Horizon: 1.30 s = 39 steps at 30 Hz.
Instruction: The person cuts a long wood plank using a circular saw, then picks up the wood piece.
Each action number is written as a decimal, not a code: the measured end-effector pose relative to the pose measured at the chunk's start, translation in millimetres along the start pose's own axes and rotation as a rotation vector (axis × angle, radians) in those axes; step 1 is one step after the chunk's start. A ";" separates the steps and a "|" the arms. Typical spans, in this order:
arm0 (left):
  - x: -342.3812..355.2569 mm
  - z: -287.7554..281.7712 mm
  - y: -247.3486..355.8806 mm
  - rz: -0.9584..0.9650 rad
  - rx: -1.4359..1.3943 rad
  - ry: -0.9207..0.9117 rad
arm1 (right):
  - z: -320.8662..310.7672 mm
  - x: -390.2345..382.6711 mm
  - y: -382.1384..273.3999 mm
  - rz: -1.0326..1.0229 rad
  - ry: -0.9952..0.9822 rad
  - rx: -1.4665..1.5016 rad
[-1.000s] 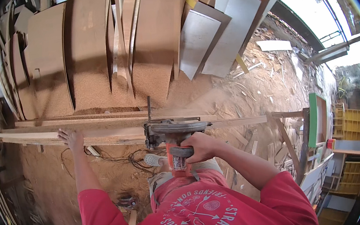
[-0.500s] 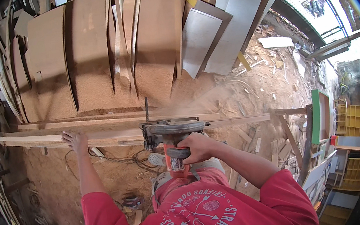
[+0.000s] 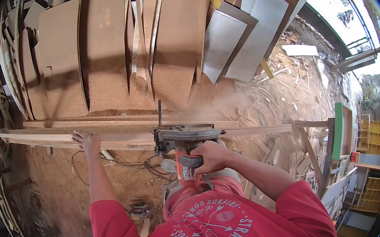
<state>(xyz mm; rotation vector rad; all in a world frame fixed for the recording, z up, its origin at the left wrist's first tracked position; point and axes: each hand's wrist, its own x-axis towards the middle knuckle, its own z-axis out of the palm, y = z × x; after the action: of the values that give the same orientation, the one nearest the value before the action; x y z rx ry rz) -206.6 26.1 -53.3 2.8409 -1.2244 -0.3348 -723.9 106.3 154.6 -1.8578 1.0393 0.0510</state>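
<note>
Circular saw (image 3: 185, 140): is resting across the wooden boards, its orange-red body pointing toward the person.
Right hand (image 3: 212, 156): is wrapping its fingers around the saw's dark handle, closed on it.
Wooden boards (image 3: 124, 138): are running left to right beneath the saw.
Left hand (image 3: 88, 142): is lying on the boards, left of the saw — fingers spreading; how hard they are pressing, I cannot tell.
Sawdust (image 3: 108, 97): is heaping beyond the boards, against brown panels (image 3: 104, 44).
White sheets (image 3: 223, 40): are leaning farther right — overlapping.
Green-sided frame (image 3: 341, 129): is standing at far right.
</note>
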 end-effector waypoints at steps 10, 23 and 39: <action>4.5 10.6 -5.3 -0.005 0.022 0.021 | 11.3 18.9 -11.8 -0.018 0.031 0.008; -9.7 -11.8 0.5 0.037 -0.146 0.059 | 16.4 45.4 -45.5 -0.001 0.010 0.049; -15.2 -30.3 8.7 0.029 -0.103 -0.065 | 28.3 81.5 -74.2 0.003 -0.007 0.047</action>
<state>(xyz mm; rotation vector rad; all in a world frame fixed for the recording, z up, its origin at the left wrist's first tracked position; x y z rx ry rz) -216.6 29.4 -19.9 2.7428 -1.2208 -0.4786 -611.5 88.6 156.9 -1.8121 1.0295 0.0344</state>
